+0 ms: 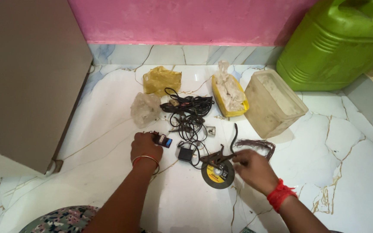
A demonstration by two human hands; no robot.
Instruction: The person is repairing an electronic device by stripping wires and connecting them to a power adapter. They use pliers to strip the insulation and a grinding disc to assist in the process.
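On the white marbled floor my left hand (pixel 144 146) closes on a small black and blue electrical part (pixel 163 140). My right hand (pixel 252 169) pinches the end of a dark rusty metal tool (pixel 217 158) that lies across a round grinding disc (pixel 217 173) with a yellow label. Between the hands sits a small black adapter (pixel 185 154), with a tangle of black cable (pixel 189 113) running away from it. A bundle of thin purple wires (pixel 257 145) lies just beyond my right hand.
A crumpled clear bag (pixel 144 108), a yellow bag (pixel 162 80), a yellow tub stuffed with plastic (pixel 229 93) and a clear plastic box (pixel 273 102) stand behind the cables. A green jerrycan (pixel 337 41) fills the far right corner. A grey cabinet (pixel 26 77) stands left, against a pink wall.
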